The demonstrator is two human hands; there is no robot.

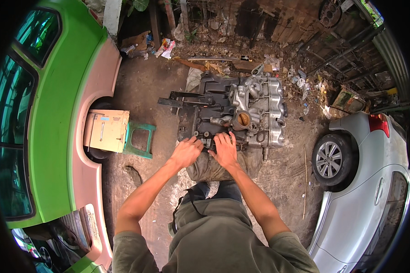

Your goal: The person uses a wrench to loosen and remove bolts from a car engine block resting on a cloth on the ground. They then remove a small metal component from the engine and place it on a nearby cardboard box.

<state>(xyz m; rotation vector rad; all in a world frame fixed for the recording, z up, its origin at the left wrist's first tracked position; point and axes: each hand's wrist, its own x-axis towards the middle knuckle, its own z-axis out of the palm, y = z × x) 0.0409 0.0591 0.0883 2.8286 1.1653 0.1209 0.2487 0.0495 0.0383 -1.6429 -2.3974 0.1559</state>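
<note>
The engine (224,110) is lying over the middle of the ground (139,77), between a green vehicle (61,95) standing along the left edge and a silver car (373,179) along the right. The left hand (188,152) is touching the engine's near side with bent fingers, and the right hand (224,150) is resting just beside it, fingers slightly apart; whether either is gripping anything, I cannot tell. Near the left edge, cardboard (115,136) is lying on a green stool (143,154).

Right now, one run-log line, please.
left grip: at near side of engine | right grip: on engine | cardboard: left of engine
</note>
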